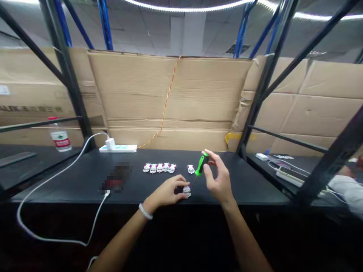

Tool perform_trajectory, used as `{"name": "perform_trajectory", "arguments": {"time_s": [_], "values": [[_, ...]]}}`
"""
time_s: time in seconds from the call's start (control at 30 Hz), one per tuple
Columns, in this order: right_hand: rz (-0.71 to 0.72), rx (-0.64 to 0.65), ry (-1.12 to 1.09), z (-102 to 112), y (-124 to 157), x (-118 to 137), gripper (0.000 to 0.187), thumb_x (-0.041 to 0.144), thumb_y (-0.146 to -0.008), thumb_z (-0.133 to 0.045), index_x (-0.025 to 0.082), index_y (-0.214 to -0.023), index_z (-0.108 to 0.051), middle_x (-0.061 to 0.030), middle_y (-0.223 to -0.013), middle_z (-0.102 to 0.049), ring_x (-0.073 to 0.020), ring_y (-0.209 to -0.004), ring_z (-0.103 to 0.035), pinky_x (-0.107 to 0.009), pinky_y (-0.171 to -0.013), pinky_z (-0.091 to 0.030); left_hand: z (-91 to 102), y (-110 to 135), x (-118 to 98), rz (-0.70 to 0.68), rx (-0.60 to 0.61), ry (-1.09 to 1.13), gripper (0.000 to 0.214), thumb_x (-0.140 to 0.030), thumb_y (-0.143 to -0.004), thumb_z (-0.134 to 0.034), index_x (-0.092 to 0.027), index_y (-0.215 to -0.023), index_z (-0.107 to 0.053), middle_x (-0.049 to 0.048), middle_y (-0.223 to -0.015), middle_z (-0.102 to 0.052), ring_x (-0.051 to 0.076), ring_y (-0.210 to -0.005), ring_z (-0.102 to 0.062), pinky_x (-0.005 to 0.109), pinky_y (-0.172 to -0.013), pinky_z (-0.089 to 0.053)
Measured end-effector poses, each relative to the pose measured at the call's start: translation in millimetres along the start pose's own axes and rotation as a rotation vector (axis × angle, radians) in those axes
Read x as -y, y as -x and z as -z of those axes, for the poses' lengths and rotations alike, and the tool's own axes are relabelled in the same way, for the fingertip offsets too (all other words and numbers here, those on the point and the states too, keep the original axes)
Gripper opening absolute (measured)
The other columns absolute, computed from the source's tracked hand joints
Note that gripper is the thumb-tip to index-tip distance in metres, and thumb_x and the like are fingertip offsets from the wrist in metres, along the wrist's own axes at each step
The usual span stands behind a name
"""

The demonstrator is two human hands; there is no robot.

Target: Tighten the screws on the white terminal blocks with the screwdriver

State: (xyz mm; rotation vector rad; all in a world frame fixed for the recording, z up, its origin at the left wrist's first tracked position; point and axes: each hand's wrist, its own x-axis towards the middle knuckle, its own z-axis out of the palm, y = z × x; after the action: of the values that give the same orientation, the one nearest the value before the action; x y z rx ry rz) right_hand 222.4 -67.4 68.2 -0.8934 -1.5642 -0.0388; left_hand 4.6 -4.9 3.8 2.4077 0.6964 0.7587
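My left hand, with a beaded bracelet at its wrist, pinches a small white and purple part against the black tabletop near its front edge. In my right hand is a green and black screwdriver, held by the upper handle with the fingertips. Its thin shaft slants down to the left, and the tip is at or beside the part; contact is too small to tell. Just beyond sits a single similar white and purple part. Further left, a row of several such parts lies side by side.
A blurred-out dark object with a white cable lies at left. A power strip stands along the cardboard back wall. Dark metal posts flank the table. On the left neighbouring surface is a water bottle.
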Motion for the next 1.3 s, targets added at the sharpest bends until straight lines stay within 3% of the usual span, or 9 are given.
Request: {"name": "perform_trajectory", "arguments": {"time_s": [0.2,0.37,0.53,0.73,0.9,1.1,1.23,1.3], "values": [[0.027,-0.11,0.101,-0.2,-1.1,1.8,0.038,0.033,-0.093,-0.075,0.026,-0.13,-0.068,-0.0105,-0.119,-0.064,-0.0261,-0.102,-0.066,-0.04,-0.079,-0.061,-1.0,-0.4,0.2,0.0,-0.002,0.001,0.044,-0.035,-0.09,-0.083,-0.023,-0.132,-0.077,0.0095,-0.124,-0.07,0.027,-0.112,-0.07,0.039,-0.105,-0.054],[0.005,0.008,0.014,0.9,-0.3,3.0,0.041,0.024,-0.102,-0.055,0.025,-0.143,-0.059,-0.0116,-0.13,-0.069,-0.0265,-0.113,-0.068,-0.045,-0.095,-0.059,0.0,-0.3,-2.4,0.013,0.008,0.004,0.045,-0.032,-0.089,-0.084,-0.02,-0.132,-0.077,0.0102,-0.124,-0.07,0.027,-0.112,-0.069,0.039,-0.104,-0.054],[0.017,-0.099,0.092,-1.9,-0.1,1.8,0.04,0.035,-0.093,-0.076,0.025,-0.13,-0.066,-0.0107,-0.119,-0.067,-0.0264,-0.101,-0.065,-0.04,-0.079,-0.059,0.3,-0.4,-2.8,-0.001,0.003,0.004,0.042,-0.033,-0.091,-0.083,-0.022,-0.131,-0.077,0.0094,-0.123,-0.07,0.027,-0.112,-0.07,0.038,-0.105,-0.054],[0.008,0.0,0.009,-0.8,-0.5,3.5,0.041,0.024,-0.103,-0.055,0.025,-0.144,-0.059,-0.0112,-0.129,-0.068,-0.0261,-0.112,-0.067,-0.042,-0.091,-0.058,-0.3,-0.8,0.1,-0.007,-0.003,0.002,0.044,-0.034,-0.09,-0.084,-0.021,-0.131,-0.077,0.0102,-0.123,-0.07,0.027,-0.111,-0.07,0.038,-0.104,-0.055],[0.02,-0.095,0.098,-1.7,0.9,2.6,0.039,0.034,-0.095,-0.074,0.023,-0.132,-0.066,-0.0099,-0.115,-0.066,-0.0252,-0.098,-0.064,-0.039,-0.078,-0.056,-0.1,-0.5,-1.8,-0.003,-0.001,0.0,0.043,-0.031,-0.089,-0.084,-0.021,-0.131,-0.077,0.0093,-0.123,-0.071,0.026,-0.111,-0.07,0.038,-0.106,-0.054],[-0.024,0.031,-0.002,-0.7,1.5,0.0,0.044,0.027,-0.107,-0.047,0.027,-0.15,-0.054,-0.0112,-0.131,-0.067,-0.0261,-0.113,-0.067,-0.043,-0.093,-0.058,-0.4,-0.1,-1.4,0.006,-0.003,-0.003,0.043,-0.032,-0.09,-0.084,-0.022,-0.131,-0.077,0.0094,-0.123,-0.071,0.026,-0.11,-0.07,0.037,-0.103,-0.055],[-0.009,-0.058,0.1,-0.6,0.0,2.6,0.041,0.036,-0.097,-0.069,0.026,-0.137,-0.065,-0.0104,-0.118,-0.065,-0.0256,-0.099,-0.065,-0.039,-0.077,-0.059,-0.3,-0.4,-0.9,-0.003,0.0,-0.006,0.043,-0.031,-0.09,-0.084,-0.022,-0.131,-0.077,0.0094,-0.122,-0.071,0.026,-0.11,-0.07,0.038,-0.103,-0.055],[-0.013,-0.084,0.12,-0.8,-0.2,2.2,0.04,0.035,-0.096,-0.071,0.026,-0.135,-0.067,-0.0092,-0.113,-0.064,-0.0234,-0.091,-0.064,-0.038,-0.075,-0.058,-0.1,-0.5,-1.3,-0.001,-0.001,-0.003,0.043,-0.031,-0.09,-0.083,-0.021,-0.131,-0.077,0.0097,-0.123,-0.07,0.026,-0.111,-0.07,0.038,-0.105,-0.054]]}}
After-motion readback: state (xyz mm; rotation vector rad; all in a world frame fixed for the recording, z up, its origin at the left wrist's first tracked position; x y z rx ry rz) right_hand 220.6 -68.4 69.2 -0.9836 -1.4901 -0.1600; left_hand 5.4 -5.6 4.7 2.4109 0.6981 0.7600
